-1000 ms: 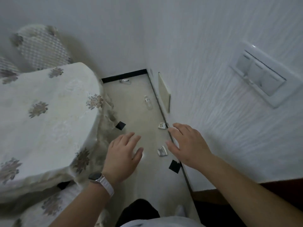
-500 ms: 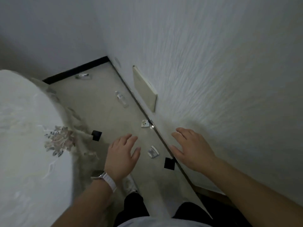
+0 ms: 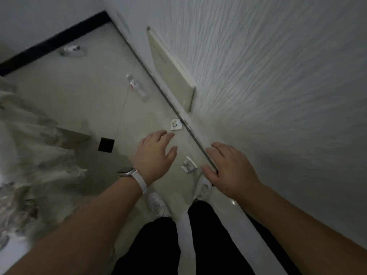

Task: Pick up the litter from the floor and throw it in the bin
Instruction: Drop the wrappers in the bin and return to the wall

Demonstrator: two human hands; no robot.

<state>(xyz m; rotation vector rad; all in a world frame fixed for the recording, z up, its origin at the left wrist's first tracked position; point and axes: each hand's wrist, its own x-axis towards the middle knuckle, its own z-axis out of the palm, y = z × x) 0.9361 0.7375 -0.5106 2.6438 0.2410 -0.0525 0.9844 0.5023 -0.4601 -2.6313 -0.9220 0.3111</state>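
Head view looks straight down a narrow strip of pale floor (image 3: 83, 92) that runs between a patterned bed cover (image 3: 29, 155) on one side and a textured white wall (image 3: 268, 86) on the other. Both hands are held out over the floor, palms down, fingers spread and empty. The left hand (image 3: 154, 155), with a white-strapped watch (image 3: 132, 175) on its wrist, hovers above the middle of the strip. The right hand (image 3: 230, 169) hovers over the floor's wall-side edge.

Litter lies scattered along the floor. A small crumpled white wrapper (image 3: 189, 165) with grey print sits between the two hands, near the wall-side edge. Just beyond the left hand's fingertips, a second small white wrapper (image 3: 175, 124), with a round mark on it, lies right against that edge. Farther on, a clear plastic bottle (image 3: 137, 87) with a red-and-white label lies on its side. At the far end, close to the black skirting (image 3: 53, 40), lies a crumpled clear packet (image 3: 72, 51), blurred. A flat black square (image 3: 106, 145) rests near the bed-side edge.

A cream panel (image 3: 172, 70) is fixed low on the wall. White shoes (image 3: 157, 204) and black trousers show below.
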